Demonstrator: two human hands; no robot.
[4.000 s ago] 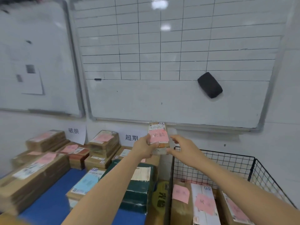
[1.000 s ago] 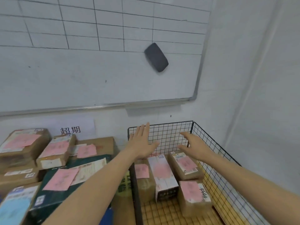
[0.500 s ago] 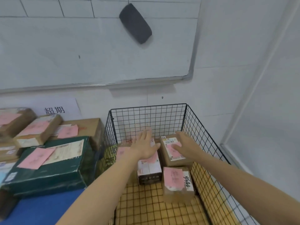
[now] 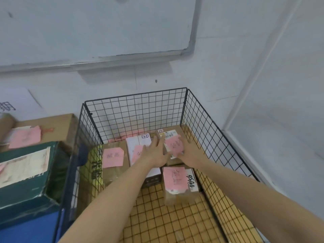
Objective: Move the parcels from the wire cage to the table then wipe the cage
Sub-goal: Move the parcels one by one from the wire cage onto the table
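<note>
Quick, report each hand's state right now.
Left hand: open, flat against the left side of the back-right cardboard parcel.
Right hand: on that parcel's right side; grip cannot be told.

wire cage (image 4: 133, 113) open on top, mesh walls (image 4: 210, 130) around, parcels (image 4: 177, 181) crowding the far end, bare floor (image 4: 166, 221) nearer

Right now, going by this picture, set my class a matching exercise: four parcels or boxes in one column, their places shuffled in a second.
Things
1. parcel marked 9500
2. white parcel
3. dark green box
4. parcel with barcode label

Places
A. back right corner of the wire cage
B. outside the cage, on its left
C. middle of the cage, toward the back
D. in the cage, nearest the camera

Pairs: 1-D, 2-C, 3-B, 4-A
</note>
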